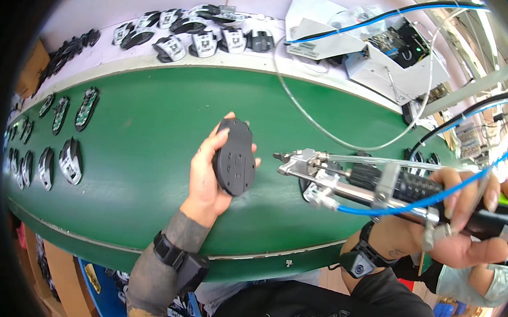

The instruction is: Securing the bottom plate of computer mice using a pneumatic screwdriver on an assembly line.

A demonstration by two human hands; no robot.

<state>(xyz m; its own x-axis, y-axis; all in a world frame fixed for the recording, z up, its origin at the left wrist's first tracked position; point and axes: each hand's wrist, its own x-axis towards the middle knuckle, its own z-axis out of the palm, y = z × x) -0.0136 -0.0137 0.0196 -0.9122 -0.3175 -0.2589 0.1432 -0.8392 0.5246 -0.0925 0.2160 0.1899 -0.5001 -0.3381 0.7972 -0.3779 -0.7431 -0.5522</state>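
A black computer mouse (pixel 235 157) is in my left hand (pixel 206 173), held over the green mat with its underside up; small screw holes show in it. My thumb lies along its left edge and fingertips show at its right. In my right hand (pixel 463 218) is a powered screwdriver (pixel 413 192) with a metal feeding head and a blue air hose (pixel 389 211). Its tip points left toward the mouse, a gap apart from it. Below the screwdriver head, partly hidden, lies a silver and black mouse part (pixel 315 190).
Several mouse shells (pixel 70 160) and green circuit boards (pixel 87 109) lie at the left of the green mat (pixel 136 112). On the back shelf stand more shells (pixel 204 43) and an opened white machine (pixel 379 62). A clear tube (pixel 324 130) loops over the mat.
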